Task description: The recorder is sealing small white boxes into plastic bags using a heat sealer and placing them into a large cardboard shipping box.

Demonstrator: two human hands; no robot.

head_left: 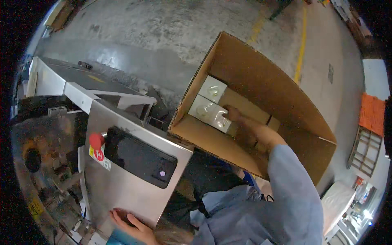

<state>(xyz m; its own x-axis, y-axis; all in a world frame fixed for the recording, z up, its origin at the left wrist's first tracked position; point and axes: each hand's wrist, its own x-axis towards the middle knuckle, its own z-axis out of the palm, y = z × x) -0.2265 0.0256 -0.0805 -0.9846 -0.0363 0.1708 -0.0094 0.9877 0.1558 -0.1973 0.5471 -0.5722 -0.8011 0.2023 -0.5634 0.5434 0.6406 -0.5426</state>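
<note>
A large open cardboard box (281, 71) stands ahead and to the right. In its far left corner sit several small white boxes (212, 88) with shiny, pale round marks on top. Reaching inside, my right hand (233, 115) has its fingers curled at the right end of the nearest white box (218, 118), seemingly gripping it; the fingertips are partly hidden. Low on the left, my left hand (134, 225) lies with fingers stretched and apart at the lower edge of a steel machine panel (122, 179), holding nothing.
A red mushroom button (96, 141) and a dark screen (141, 157) are on the steel panel, left of the cardboard box. Behind it extends a conveyor (102, 75). Yellow lines (301, 49) run along the concrete floor. An orange stack (371, 114) stands at far right.
</note>
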